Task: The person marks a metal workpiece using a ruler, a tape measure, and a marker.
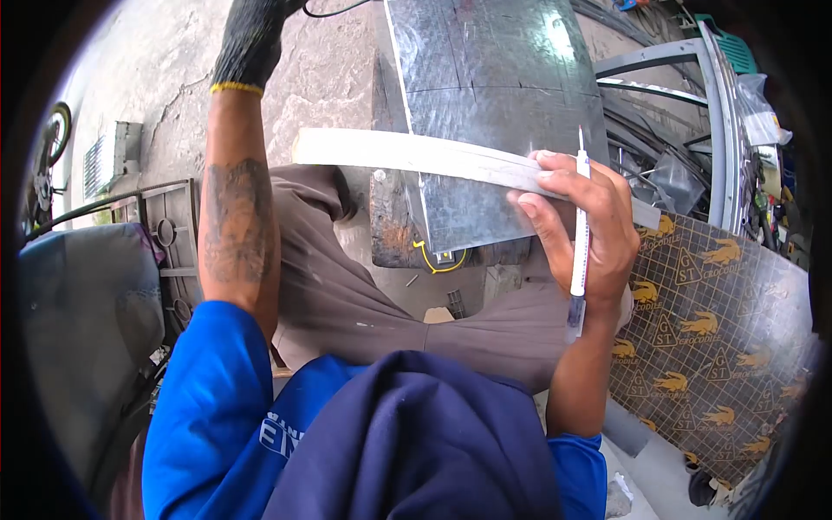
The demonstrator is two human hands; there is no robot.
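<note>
My right hand (594, 221) is closed on a long, pale grey-white strip (390, 149), pinching it between thumb and fingers. The strip crosses above a sheet-metal plate (485, 113), and its short end (646, 214) sticks out past the hand. A slim white pen (582, 230) is also tucked between the fingers of that hand, tip pointing away and its cap on the rear end. My left hand (247, 48), in a dark knitted glove with a yellow cuff, reaches forward to the top edge. Its fingers are mostly cut off there; a black cable (338, 10) runs beside it.
Beneath the plate is a worn wooden block (394, 230), with a yellow-edged tool (445, 257) at its near side. A crocodile-printed board (711, 329) lies at right, below a grey metal frame (715, 130). A covered seat-like object (87, 295) stands at left.
</note>
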